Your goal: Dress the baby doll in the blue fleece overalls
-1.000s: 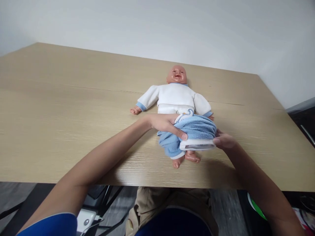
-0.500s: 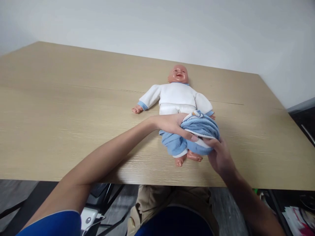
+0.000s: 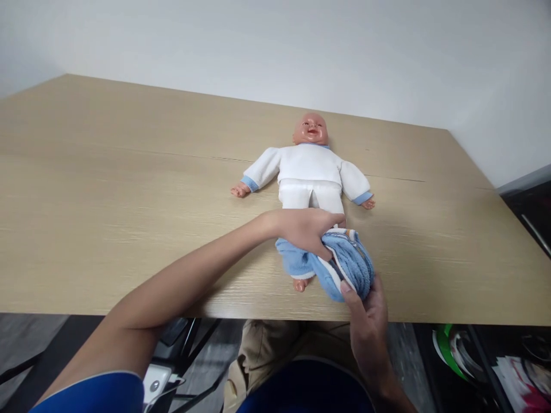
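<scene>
A baby doll (image 3: 310, 163) lies face up on the table, its head pointing away from me. It wears a white long-sleeved top with blue cuffs, and its upper legs are white cloth. Light blue towelling doll trousers (image 3: 353, 258) with white edging are bunched around its lower legs. My left hand (image 3: 305, 229) is wrapped over the doll's leg, its thumb against the edge of the bunched trousers. Low on the same side, my right hand (image 3: 368, 312) grips the trousers between thumb and fingers. One bare doll foot (image 3: 300, 284) shows; the other is hidden by the cloth.
The wooden table (image 3: 129, 201) reaches back to a pale wall (image 3: 275, 51). Its front edge is close to my body. Below on the right are a green ring-shaped item (image 3: 450, 353) and papers (image 3: 514, 378). A white device (image 3: 155, 381) with a cable is below left.
My right hand has moved down toward me, drawing the bunched trousers lower. More of the doll's white legs now shows, and one foot has become hidden. My left hand has shifted slightly.
</scene>
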Motion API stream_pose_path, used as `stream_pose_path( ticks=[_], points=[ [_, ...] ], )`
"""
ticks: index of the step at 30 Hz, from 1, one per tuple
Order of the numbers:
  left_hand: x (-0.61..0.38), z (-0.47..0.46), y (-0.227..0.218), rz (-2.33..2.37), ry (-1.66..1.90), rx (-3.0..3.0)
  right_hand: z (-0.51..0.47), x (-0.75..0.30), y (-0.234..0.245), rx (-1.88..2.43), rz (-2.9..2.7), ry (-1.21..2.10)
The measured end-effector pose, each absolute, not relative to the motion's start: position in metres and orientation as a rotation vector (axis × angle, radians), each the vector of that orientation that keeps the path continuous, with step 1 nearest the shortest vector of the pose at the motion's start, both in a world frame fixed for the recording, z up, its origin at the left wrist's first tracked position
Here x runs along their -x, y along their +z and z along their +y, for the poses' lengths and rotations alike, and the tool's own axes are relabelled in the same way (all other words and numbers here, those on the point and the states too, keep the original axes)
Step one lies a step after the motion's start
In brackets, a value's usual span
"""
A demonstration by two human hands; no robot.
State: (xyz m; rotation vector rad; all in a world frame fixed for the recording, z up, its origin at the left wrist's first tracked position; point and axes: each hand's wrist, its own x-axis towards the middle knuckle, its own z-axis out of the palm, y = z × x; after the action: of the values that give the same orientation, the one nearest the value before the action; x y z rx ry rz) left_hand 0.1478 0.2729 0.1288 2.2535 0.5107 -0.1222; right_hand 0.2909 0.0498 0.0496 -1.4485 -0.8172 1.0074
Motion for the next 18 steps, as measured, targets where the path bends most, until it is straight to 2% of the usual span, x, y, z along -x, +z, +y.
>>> stream_pose_path(
  ticks=[9, 18],
  points=[
    [-0.16, 0.247, 0.138, 0.735, -0.313, -2.446, 0.039, -0.296, 0.024, 1.61, -0.854, 0.714],
    [-0.157, 0.243, 0.134, 0.737, -0.399, -2.478, 0.056, -0.3, 0.027, 1.528, -0.789, 0.793]
  ],
)
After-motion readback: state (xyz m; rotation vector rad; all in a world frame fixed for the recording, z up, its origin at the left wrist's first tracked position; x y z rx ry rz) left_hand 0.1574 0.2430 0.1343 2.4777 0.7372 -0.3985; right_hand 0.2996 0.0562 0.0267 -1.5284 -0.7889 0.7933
